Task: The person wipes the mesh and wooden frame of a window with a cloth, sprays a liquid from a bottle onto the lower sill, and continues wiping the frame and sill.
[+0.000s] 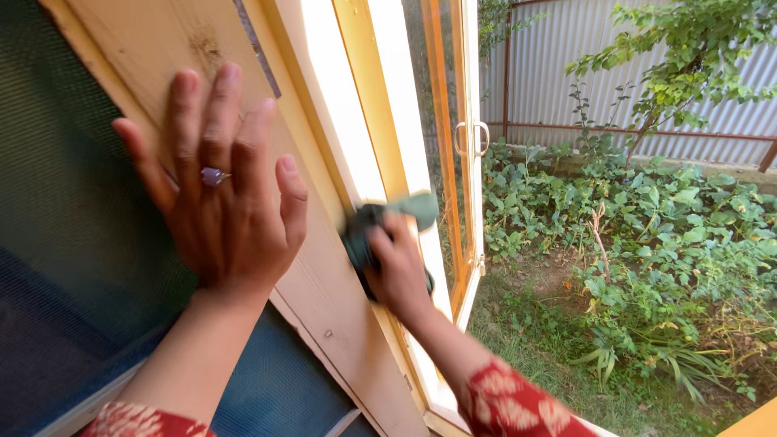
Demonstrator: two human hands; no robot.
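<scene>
Your left hand [218,194] is spreading flat, fingers splayed, against the pale unpainted wooden window frame [162,48], bracing beside the dark mesh screen [57,202]. Your right hand [396,271] is closing around a soft teal-green cleaning cloth [388,218], pressing it against the cream-painted edge of the open window sash [356,129]. That cloth looks light and limp, so bunching it in the palm is probably giving you the surest hold. The glass pane [437,97] beside it is likely fragile.

Sunlit garden of leafy plants [647,235] (overgrown) below a corrugated metal fence [558,65].
</scene>
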